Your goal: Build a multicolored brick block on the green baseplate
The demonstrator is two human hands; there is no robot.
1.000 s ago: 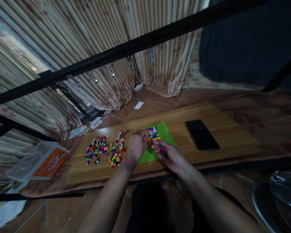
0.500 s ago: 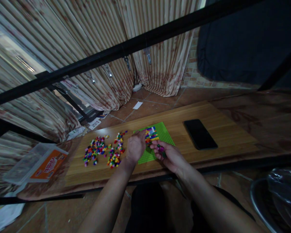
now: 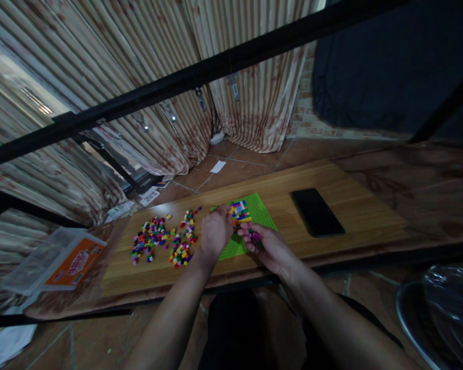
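A green studded baseplate (image 3: 265,213) lies on the wooden board, with a patch of multicoloured building bricks (image 3: 241,209) fixed near its far left part. My left hand (image 3: 216,230) is over the plate's left side, fingers closed at the edge of the patch; what they hold, if anything, is hidden. Just right of it, my right hand (image 3: 268,245) is palm up with fingers curled round several small bricks (image 3: 254,236), purple and green among them. Loose bricks lie left of the plate in a larger pile (image 3: 152,235) and a smaller pile (image 3: 182,252).
A black tablet or large phone (image 3: 318,212) lies right of the plate on the wooden board (image 3: 355,205). To the left stands a clear plastic box (image 3: 34,262) with an orange label. A black metal bar (image 3: 146,97) crosses beyond the board, before striped curtains (image 3: 250,113).
The whole view has shifted very slightly. Both hands stay in nearly the same place at the brick patch, with the bricks still in my right hand.
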